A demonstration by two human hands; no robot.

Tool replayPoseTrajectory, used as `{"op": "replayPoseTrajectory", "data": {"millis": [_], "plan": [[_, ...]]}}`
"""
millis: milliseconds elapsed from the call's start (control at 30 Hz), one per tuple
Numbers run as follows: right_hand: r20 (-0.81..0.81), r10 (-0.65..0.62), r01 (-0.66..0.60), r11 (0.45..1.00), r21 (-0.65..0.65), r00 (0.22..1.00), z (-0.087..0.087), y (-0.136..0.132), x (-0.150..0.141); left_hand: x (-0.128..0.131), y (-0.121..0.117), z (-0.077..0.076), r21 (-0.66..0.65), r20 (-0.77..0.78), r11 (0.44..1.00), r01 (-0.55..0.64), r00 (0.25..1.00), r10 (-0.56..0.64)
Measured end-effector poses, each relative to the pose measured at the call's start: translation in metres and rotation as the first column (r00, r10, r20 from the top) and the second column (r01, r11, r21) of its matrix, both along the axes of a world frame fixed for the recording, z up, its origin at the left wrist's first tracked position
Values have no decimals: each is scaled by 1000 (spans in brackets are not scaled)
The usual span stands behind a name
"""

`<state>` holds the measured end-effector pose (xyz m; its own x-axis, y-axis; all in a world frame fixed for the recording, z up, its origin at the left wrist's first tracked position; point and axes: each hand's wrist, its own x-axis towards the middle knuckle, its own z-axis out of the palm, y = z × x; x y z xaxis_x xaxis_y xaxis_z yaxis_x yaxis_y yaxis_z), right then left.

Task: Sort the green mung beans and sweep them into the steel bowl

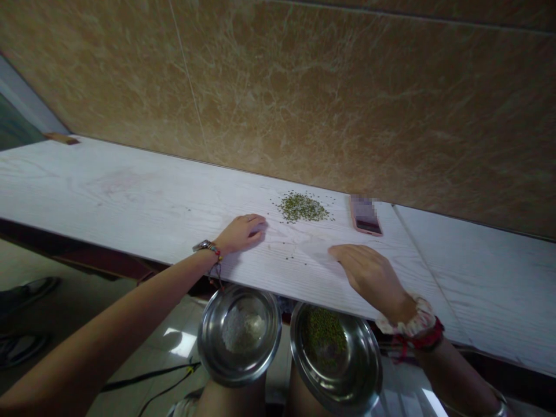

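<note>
A loose spread of green mung beans (303,207) lies on the white wood-grain tabletop (143,202), with a few stray beans nearer the front edge. Just left and in front of the beans, my left hand (243,233) rests on the table, its fingers loosely bent, thumb apart, nothing in it. My right hand (365,269) is at the table's front right, its fingers closed together and pointing left. A faint, pale, see-through patch shows at its fingertips; I cannot tell what it is. Below the edge, a steel bowl (373,353) holds many mung beans.
A second steel bowl (203,341) with white grains inside sits on my left thigh, beside the bean bowl on the right thigh. A phone (367,217) lies right of the beans. A tiled wall (278,98) bounds the table's back. Dark cables (147,375) run along the floor.
</note>
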<state>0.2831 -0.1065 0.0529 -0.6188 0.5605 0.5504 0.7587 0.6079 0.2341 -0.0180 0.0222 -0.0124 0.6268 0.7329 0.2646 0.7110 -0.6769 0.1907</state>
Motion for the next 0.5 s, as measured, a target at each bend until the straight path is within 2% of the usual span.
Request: {"op": "replayPoseTrajectory", "data": {"millis": [133, 333, 500], "plan": [[35, 65, -64, 997, -32, 997, 2, -2, -8, 0, 1, -2, 13, 0, 1000, -7, 1000, 7], [25, 49, -48, 999, -8, 999, 3, 2, -8, -2, 2, -4, 22, 11, 1000, 9, 1000, -10], [2, 104, -104, 994, -44, 995, 4, -3, -9, -2, 3, -4, 20, 10, 1000, 0, 1000, 0]]}}
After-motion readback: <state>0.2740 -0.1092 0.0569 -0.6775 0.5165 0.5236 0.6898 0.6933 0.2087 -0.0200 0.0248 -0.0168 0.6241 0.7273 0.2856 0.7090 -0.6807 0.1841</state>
